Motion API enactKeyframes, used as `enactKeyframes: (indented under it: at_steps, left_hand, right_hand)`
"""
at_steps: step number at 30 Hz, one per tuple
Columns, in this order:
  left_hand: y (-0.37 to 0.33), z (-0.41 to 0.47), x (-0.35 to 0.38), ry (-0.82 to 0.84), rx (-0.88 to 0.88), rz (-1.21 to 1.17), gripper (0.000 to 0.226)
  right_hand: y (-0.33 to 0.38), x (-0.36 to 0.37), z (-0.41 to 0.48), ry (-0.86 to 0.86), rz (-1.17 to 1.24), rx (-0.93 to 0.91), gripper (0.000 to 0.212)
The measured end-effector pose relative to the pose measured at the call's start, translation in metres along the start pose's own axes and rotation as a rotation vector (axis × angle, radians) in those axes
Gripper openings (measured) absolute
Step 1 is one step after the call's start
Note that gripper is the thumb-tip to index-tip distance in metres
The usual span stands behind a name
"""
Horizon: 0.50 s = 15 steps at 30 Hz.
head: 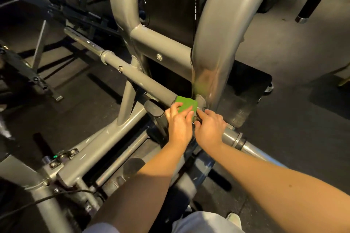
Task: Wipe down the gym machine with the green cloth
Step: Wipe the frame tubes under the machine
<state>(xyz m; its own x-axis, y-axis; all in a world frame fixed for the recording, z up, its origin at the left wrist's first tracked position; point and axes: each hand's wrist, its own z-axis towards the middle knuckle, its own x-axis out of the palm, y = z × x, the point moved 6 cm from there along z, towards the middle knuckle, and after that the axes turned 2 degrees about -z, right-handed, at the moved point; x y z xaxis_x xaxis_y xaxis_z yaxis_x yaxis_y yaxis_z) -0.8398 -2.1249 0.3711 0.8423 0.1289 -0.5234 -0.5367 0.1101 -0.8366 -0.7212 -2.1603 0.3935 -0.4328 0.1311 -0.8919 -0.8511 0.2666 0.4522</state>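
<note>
A small folded green cloth point(186, 103) lies on the grey round bar of the gym machine point(144, 79), right where that bar meets the thick curved grey upright point(214, 43). My left hand point(179, 121) holds the cloth's near edge, with the fingers curled over it and pressing it to the bar. Just to the right, my right hand point(209, 128) reaches the cloth's right corner by the bolted joint; its fingertips are curled there, and whether they pinch the cloth is hidden.
The machine's grey frame tubes point(94, 149) spread low to the left, with a black cable point(37, 199) running over them. A chrome sleeve point(238, 141) sits right of my hands. A black pad point(170, 5) stands behind the uprights. Dark rubber floor point(303, 119) lies all round.
</note>
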Motion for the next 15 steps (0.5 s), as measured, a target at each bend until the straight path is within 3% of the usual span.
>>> enactKeyframes:
  at_steps: [7,15]
  left_hand:
    - [0.008,0.033,-0.013,-0.079,-0.142,-0.009,0.023]
    - [0.036,0.106,-0.053,-0.174,-0.493,-0.033,0.004]
  right_hand:
    - [0.008,0.014,0.013,-0.007,0.005,0.047,0.047]
    - [0.016,0.025,0.017,-0.057,0.041,0.185,0.046]
